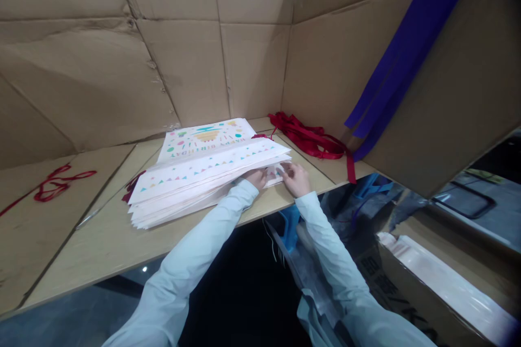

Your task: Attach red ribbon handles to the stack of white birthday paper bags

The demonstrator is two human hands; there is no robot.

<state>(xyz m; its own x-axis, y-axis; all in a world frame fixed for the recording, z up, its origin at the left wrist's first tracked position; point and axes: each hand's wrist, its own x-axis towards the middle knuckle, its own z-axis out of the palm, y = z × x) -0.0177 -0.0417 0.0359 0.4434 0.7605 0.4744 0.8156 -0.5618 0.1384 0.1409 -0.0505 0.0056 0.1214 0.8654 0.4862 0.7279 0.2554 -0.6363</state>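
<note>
A thick stack of flat white paper gift bags [195,173] with coloured triangle and birthday print lies on a plywood worktable [101,238]. My left hand [256,177] is tucked under the stack's near right corner, fingers curled into the sheets. My right hand [296,178] rests beside it at the same corner, fingertips pinching the edge of the bags. Both arms are in pale blue sleeves.
A bundle of red ribbon handles [311,138] lies at the back right, and one loose red ribbon [55,184] at the left. Cardboard walls [183,59] enclose the table. A cardboard box with purple strips [448,81] looms right. A carton of white bags [439,282] stands below right.
</note>
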